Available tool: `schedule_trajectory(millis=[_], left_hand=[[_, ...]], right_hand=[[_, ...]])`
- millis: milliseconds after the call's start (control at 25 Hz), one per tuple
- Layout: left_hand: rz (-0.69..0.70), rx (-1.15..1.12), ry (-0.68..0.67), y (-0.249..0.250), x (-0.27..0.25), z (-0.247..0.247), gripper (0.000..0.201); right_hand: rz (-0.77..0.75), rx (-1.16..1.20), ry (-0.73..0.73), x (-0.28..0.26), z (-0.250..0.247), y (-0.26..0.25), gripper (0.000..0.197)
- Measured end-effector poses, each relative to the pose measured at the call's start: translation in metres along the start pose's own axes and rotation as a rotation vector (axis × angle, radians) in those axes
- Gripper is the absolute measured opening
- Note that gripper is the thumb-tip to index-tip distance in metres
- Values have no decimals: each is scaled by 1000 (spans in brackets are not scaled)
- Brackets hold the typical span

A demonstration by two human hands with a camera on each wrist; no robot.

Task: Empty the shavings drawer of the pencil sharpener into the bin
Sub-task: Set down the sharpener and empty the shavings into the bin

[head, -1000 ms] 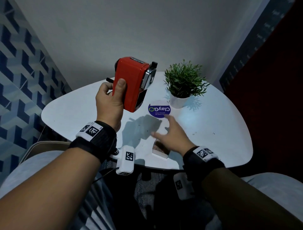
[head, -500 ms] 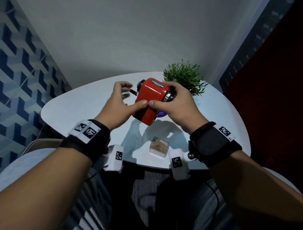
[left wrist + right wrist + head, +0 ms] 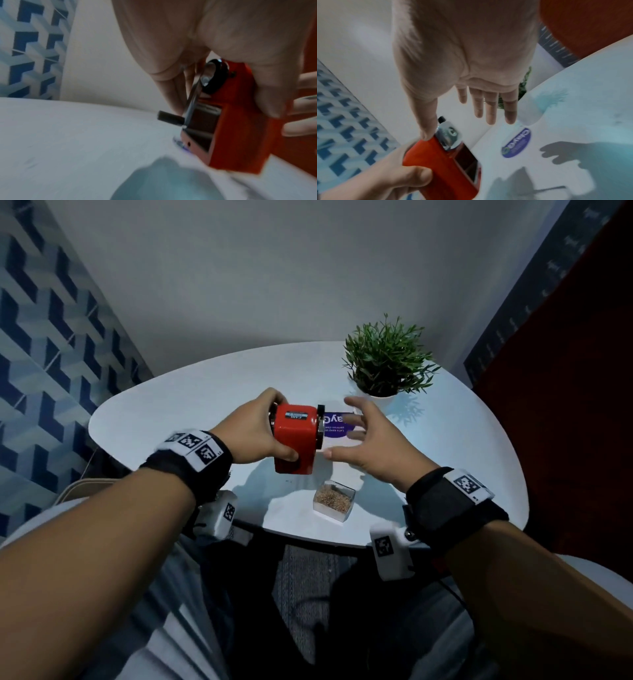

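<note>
Clear plastic is what I meet first: the shavings drawer point(image 3: 333, 500) sits by itself near the front edge of the white table point(image 3: 462, 460), upright, with brown shavings lying in it. No hand touches it. I see no bin in any of my views.

Just beyond it, my left hand point(image 3: 251, 436) grips the red pencil sharpener point(image 3: 295, 438) from its left side, the thumb curled across the near face and the fingers wrapped over the far side. From the left wrist view I can see the sharpener's lower corner at the tabletop, the body tilted, its metal crank point(image 3: 193, 94) and black knob on the side next to my palm; whether the base is fully set down I cannot tell. From the right wrist view the dark drawer slot in the sharpener point(image 3: 447, 165) stands open on the side toward my right hand.

My right hand point(image 3: 364, 441) hovers just beside the sharpener, fingers point(image 3: 490, 108) spread and nearly straight, holding nothing. The thumb tip reaches toward the sharpener's top corner; I cannot tell whether it touches.

Under that hand lies a round purple sticker point(image 3: 337, 424) on the table. Farther back stands a small green plant point(image 3: 387, 359) in a white pot, near the table's far edge.
</note>
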State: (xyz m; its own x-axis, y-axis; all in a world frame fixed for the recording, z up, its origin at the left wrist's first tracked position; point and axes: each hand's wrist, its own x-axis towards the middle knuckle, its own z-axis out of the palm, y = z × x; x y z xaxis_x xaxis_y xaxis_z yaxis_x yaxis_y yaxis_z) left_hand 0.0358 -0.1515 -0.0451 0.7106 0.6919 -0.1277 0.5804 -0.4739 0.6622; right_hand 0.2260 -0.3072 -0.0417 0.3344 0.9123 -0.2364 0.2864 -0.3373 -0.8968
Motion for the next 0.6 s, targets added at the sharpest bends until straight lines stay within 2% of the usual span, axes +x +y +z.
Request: schedule_trajectory(millis=[120,200,360,600], left_hand=[[-117,45,8,-22,12,18,76],[-146,60,7,-33,16,27,74],[-154,67,-5,-42,20,44,74],[-139,95,-45,-59,17,63,73]], right_hand=[[164,-165,-11,-3,-10,40,90],[241,-285,-50,-7,-12,60,82],[332,-388,-86,-11,-4,84,89],[352,-402,-65,-15,18,97,98]])
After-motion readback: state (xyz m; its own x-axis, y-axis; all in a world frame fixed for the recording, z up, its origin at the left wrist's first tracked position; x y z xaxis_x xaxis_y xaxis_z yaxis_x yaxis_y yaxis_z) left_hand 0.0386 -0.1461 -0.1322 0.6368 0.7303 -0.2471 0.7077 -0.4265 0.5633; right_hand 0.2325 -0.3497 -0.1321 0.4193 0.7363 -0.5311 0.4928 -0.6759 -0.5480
